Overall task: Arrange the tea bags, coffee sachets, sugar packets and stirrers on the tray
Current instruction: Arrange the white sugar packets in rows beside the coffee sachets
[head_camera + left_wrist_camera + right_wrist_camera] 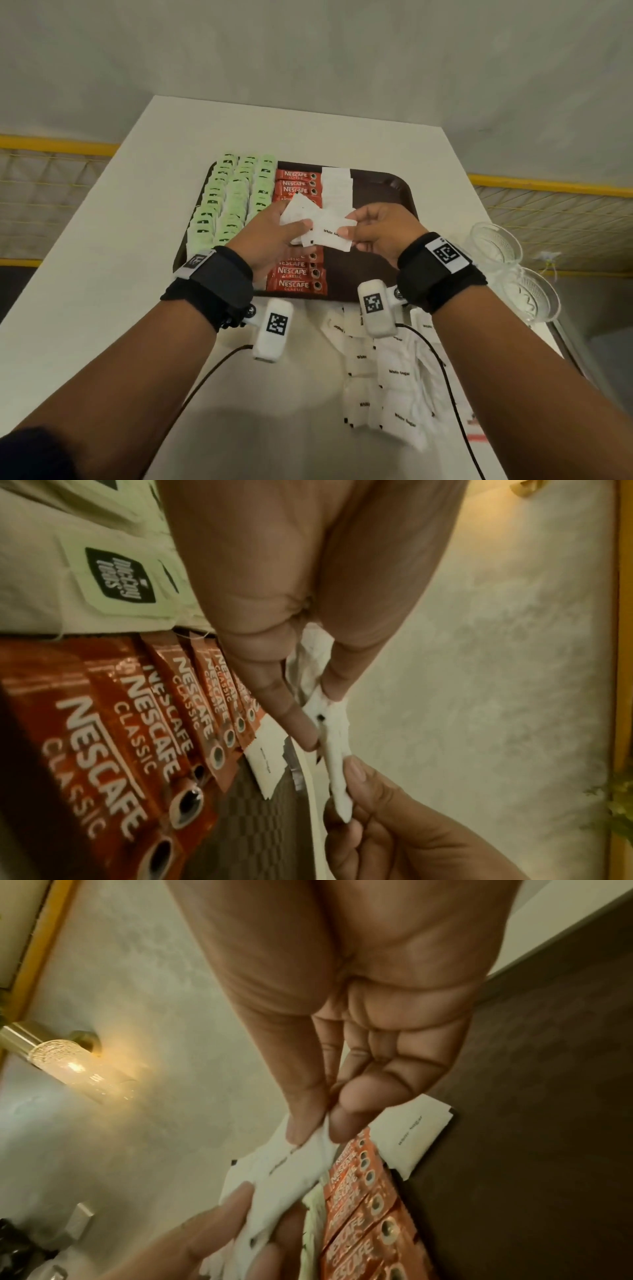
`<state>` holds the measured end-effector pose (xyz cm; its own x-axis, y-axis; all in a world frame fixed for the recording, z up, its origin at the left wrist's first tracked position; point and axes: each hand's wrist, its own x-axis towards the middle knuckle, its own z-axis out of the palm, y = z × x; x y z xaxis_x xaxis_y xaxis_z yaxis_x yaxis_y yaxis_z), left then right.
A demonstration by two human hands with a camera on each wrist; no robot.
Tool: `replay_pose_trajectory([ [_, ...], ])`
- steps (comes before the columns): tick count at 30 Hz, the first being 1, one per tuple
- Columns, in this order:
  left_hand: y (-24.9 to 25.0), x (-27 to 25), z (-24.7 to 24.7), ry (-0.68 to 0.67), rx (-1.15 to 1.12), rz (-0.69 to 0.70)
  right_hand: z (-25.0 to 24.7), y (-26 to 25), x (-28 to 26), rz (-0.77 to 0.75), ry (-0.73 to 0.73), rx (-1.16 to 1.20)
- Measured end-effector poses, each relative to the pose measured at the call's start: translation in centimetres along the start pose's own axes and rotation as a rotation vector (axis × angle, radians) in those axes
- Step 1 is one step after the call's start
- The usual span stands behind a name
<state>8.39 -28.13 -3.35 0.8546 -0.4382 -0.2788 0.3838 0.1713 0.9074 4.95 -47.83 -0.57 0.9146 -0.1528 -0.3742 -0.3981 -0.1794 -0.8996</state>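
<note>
Left hand: my left hand (pixel 270 236) is closed around a bunch of sugar packets (pixel 298 210), held above the coffee sachets (pixel 298 277).
Right hand: my right hand (pixel 380 229) pinches a single sugar packet (pixel 330 233) between thumb and fingertips; its other end is in the left hand's bunch.
Long axis: the pinched packet runs roughly left to right, bridging the two hands.
Where it goes: the sugar row (pixel 337 188) lies on the tray (pixel 387 192) just right of the coffee sachets. From the hands it runs away towards the far rim, and its near end is just beyond my right fingertips.
Nearer hand: the right, I judge. It hovers over bare tray directly in line with the row, so a short move forward and down should place the packet.
Other stock: tea bags (pixel 233 198) fill the tray's left side. Loose sugar packets (pixel 394 377) lie on the tabletop (pixel 102 274) near my right forearm.
</note>
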Motion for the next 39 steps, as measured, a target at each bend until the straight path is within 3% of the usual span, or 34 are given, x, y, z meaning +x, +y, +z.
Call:
replay_pose_trajectory([
  [5, 1.0, 2.4, -0.9, 0.081, 0.025, 0.031, -1.2, -0.3, 2.5, 0.074, 0.091, 0.044],
  [9, 1.7, 3.7, -1.5, 0.154, 0.032, 0.022, -1.6, -0.1, 4.9, 0.161, 0.103, -0.170],
  [16, 2.3, 4.7, -2.4, 0.152, 0.064, 0.014, 0.0, -0.3, 7.2, 0.216, 0.161, -0.427],
  [23, 1.9, 4.9, -2.6, 0.066, 0.087, -0.029, 0.2, -0.3, 7.7, 0.159, 0.201, -0.568],
  [26, 1.7, 5.0, -2.3, 0.058, 0.116, -0.019, 0.1, -1.1, 7.1, 0.083, 0.235, -0.445],
  [29, 1.5, 5.0, -1.6, 0.054, 0.114, -0.003, 0.6, -2.0, 5.7, 0.089, 0.051, -0.140],
  [31, 1.4, 5.1, -1.1, 0.047, 0.122, -0.001, 1.0, -2.1, 5.1, 0.084, -0.026, -0.123],
  [36, 1.5, 4.9, -0.9, 0.053, 0.062, -0.036, 0.1, -1.0, 4.5, 0.078, 0.026, -0.085],
  [39, 1.7, 4.5, -1.6, 0.087, 0.043, -0.046, -1.4, 0.3, 4.3, 0.153, 0.047, -0.103],
])
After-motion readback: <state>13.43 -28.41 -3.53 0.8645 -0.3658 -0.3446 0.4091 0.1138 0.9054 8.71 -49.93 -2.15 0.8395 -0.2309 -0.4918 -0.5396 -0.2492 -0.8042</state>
